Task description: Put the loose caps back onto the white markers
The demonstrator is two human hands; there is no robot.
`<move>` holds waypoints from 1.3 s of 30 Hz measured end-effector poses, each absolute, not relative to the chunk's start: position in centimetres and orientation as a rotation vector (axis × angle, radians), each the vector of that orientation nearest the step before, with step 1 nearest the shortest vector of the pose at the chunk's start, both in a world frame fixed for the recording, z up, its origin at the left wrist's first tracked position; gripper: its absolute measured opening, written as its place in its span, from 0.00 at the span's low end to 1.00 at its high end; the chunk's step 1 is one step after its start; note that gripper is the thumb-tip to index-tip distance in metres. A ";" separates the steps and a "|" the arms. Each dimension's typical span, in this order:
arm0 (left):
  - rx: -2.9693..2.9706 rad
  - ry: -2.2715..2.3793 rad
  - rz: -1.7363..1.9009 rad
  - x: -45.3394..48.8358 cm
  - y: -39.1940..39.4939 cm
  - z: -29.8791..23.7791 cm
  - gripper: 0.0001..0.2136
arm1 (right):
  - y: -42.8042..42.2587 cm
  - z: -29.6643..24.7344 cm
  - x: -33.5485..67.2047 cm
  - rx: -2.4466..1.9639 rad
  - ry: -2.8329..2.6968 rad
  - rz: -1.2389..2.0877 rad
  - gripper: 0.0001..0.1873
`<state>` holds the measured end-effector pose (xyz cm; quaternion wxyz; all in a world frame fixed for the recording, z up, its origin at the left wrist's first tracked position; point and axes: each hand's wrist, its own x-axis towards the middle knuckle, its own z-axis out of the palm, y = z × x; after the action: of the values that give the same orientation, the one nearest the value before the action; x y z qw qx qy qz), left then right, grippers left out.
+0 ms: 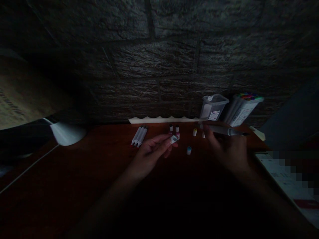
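Note:
My left hand pinches a small white marker cap between thumb and fingertips over the dark wooden table. My right hand grips a grey marker that lies sideways with its dark tip pointing right. Loose caps stand on the table between and behind the hands: a light blue one, a yellow one and two dark-topped ones. Three white markers lie side by side left of my left hand.
A white scalloped marker rack runs along the stone wall. Two clear marker boxes stand at the back right, one nearly empty, one full of coloured markers. A white lamp shade sits left, papers right.

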<state>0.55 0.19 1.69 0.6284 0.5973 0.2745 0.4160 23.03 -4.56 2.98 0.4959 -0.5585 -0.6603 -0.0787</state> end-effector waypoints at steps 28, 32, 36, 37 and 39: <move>1.471 0.764 0.886 0.6 0.3 1.7 0.14 | -6.4 3.4 19.8 -1.013 -1.721 0.114 0.09; 1.481 0.767 0.897 0.6 0.2 1.5 0.13 | -6.2 3.4 19.8 -1.036 -1.772 0.024 0.09; 1.423 0.743 0.935 0.5 0.0 1.8 0.13 | -5.0 2.9 21.7 -1.195 -1.710 -0.211 0.08; 1.407 0.732 0.948 0.5 0.0 1.9 0.13 | -4.7 2.9 22.3 -1.250 -1.661 -0.248 0.08; 1.379 0.714 0.963 0.4 0.0 2.1 0.12 | -4.4 2.8 23.0 -1.332 -1.584 -0.249 0.08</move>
<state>0.39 0.02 2.05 0.6109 0.5974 0.3096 0.4172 22.99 -4.41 2.79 0.5045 -0.5517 -0.6561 -0.1033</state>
